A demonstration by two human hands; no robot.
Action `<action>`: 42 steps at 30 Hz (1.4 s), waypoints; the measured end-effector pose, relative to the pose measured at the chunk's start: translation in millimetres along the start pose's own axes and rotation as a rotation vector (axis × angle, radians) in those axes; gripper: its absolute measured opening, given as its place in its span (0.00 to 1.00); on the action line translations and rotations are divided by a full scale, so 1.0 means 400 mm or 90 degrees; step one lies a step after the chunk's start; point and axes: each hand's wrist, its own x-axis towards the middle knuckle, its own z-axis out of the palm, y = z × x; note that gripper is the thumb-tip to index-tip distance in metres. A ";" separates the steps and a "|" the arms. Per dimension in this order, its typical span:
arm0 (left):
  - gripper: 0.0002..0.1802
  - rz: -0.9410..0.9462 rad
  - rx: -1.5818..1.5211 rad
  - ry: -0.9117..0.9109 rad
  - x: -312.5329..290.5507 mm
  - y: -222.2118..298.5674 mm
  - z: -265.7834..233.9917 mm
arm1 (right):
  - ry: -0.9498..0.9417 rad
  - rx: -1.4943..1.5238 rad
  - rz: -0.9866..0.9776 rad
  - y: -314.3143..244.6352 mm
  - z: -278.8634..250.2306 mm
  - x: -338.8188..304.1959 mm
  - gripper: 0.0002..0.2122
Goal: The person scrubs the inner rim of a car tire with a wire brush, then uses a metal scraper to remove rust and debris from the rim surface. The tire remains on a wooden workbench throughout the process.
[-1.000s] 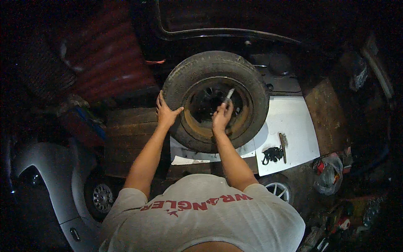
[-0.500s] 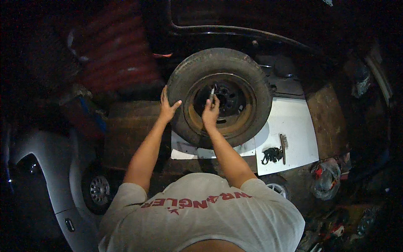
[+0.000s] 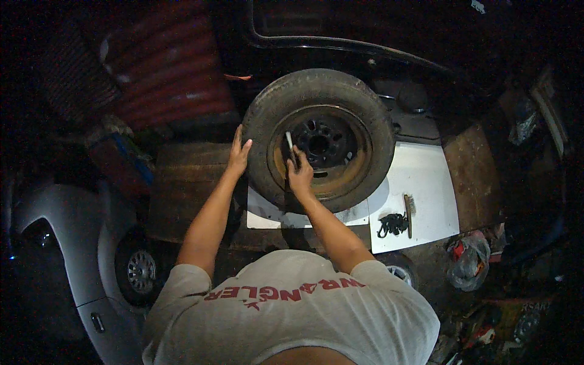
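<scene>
A: Where is the slim, pale-tipped tool (image 3: pixel 289 140)?

B: Over the left part of the wheel (image 3: pixel 331 156), inside the rim (image 3: pixel 363 157) and left of the hub hole (image 3: pixel 318 144). I cannot tell whether its tip touches metal.

A: Its long axis?

B: It runs from the right hand (image 3: pixel 300 175) toward the far edge of the bench (image 3: pixel 188 191), leaning slightly left. So the hub hole lies right of the tip, and farther out and to the right from the fingers.

A: How are those fingers set?

B: Clamped on the tool's near end, with the pale tip free beyond them.

A: And the left hand (image 3: pixel 238 158)?

B: Against the left side of the tyre (image 3: pixel 378 137), thumb apart from the other fingers, no tool in it. The right hand is much the nearer to the hub hole.

A: What surrounds the wheel?

B: It sits mid-bench, partly over white sheeting (image 3: pixel 426 182). Near the bench's near right corner, a narrow brush (image 3: pixel 409 216) lies just beside a black tangle (image 3: pixel 392 225), its length pointing toward the far edge. Past that corner is a clear plastic bag (image 3: pixel 469 261).
</scene>
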 end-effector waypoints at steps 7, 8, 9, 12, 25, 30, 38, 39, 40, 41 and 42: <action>0.41 -0.018 -0.040 -0.009 -0.023 0.034 -0.008 | 0.185 -0.035 0.043 -0.012 -0.061 0.120 0.19; 0.41 -0.022 -0.035 -0.014 -0.022 0.049 -0.001 | 0.200 -0.047 -0.001 -0.005 -0.038 0.113 0.19; 0.41 -0.021 -0.029 -0.021 -0.015 0.068 0.006 | 0.175 -0.002 -0.073 0.035 -0.008 0.102 0.19; 0.41 -0.048 -0.022 -0.017 -0.017 0.061 0.002 | 0.045 -0.062 -0.054 -0.006 0.022 0.019 0.20; 0.39 -0.017 0.004 0.000 -0.023 0.023 0.014 | -0.114 -0.084 -0.077 0.031 -0.048 -0.007 0.25; 0.38 0.013 -0.047 0.015 -0.026 -0.007 0.008 | -0.106 -0.063 -0.112 0.088 -0.096 -0.013 0.24; 0.40 0.003 0.032 0.017 -0.031 0.042 0.021 | -0.222 -0.173 -0.073 0.035 -0.080 0.000 0.23; 0.40 0.001 0.031 0.021 -0.031 0.038 0.022 | -0.243 -0.180 -0.109 0.059 -0.094 -0.049 0.24; 0.40 0.006 0.020 0.023 -0.030 0.040 0.028 | -0.263 -0.190 -0.144 0.085 -0.118 -0.097 0.25; 0.40 0.009 0.012 0.028 -0.031 0.044 0.030 | -0.287 -0.197 -0.179 0.098 -0.135 -0.116 0.25; 0.40 0.012 0.005 0.032 -0.033 0.038 0.031 | -0.307 -0.202 -0.152 0.093 -0.150 -0.110 0.25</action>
